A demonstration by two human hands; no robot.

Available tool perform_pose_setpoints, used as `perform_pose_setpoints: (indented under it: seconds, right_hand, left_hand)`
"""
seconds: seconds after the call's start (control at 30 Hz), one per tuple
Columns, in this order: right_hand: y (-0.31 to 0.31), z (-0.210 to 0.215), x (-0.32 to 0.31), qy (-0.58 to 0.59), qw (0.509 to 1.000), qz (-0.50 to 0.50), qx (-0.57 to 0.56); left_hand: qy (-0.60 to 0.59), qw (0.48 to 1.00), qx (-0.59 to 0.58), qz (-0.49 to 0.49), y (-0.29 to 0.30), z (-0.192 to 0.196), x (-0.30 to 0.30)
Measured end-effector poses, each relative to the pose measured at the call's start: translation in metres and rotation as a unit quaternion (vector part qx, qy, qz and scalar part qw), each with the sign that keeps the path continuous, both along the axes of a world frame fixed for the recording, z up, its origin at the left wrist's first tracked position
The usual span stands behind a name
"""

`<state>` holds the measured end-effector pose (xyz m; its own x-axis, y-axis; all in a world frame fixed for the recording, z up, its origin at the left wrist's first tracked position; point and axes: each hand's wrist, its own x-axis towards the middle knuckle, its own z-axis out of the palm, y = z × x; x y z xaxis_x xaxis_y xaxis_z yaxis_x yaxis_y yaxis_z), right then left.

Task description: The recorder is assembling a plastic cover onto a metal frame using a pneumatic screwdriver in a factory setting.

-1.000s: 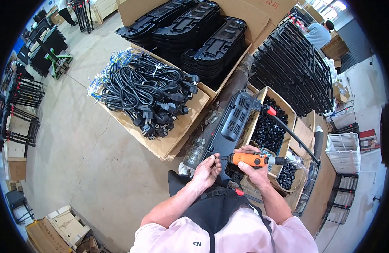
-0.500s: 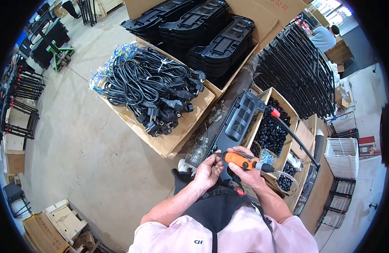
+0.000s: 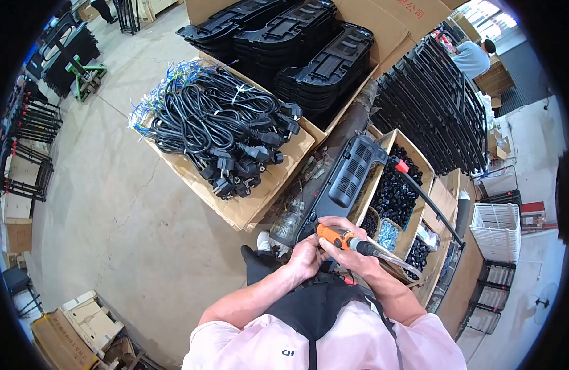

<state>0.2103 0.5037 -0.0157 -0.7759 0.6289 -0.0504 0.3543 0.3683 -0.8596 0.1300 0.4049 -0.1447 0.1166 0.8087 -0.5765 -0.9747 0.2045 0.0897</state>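
My right hand (image 3: pixel 356 251) is wrapped round an orange and black air screwdriver (image 3: pixel 332 235) with a clear hose at its rear end. The tool points left and a little up, over the near end of a long black plastic housing (image 3: pixel 345 179) with vent slots. Close beside the tool's front end, my left hand (image 3: pixel 307 256) has its fingers curled together at the housing's near end. Whatever those fingers hold is hidden, and so is the tip of the screwdriver.
On the left, bundled black power cords (image 3: pixel 216 117) lie on a carton. Stacked black plastic panels (image 3: pixel 327 65) fill a box behind. To the right stands a wooden tray (image 3: pixel 427 179) of small black parts, with a black bar (image 3: pixel 429 203) across it. Black frames (image 3: pixel 432 105) lean beyond.
The screwdriver and my right hand have shifted slightly left, and the tool's rear now tips lower. My left hand has moved slightly down and sits closer against the right.
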Motion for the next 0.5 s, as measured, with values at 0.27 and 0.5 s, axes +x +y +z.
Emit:
perform_pose_setpoints:
  seconds: [0.27, 0.5]
  right_hand:
    - [-0.011, 0.053, 0.046, 0.064, 0.983, -0.158, -0.072]
    - [-0.060, 0.057, 0.163, 0.203, 0.864, -0.447, -0.115]
  left_hand:
    - [-0.014, 0.999, 0.024, -0.031, 0.011, -0.012, 0.009]
    - [0.040, 0.992, 0.040, -0.112, 0.072, 0.007, 0.037]
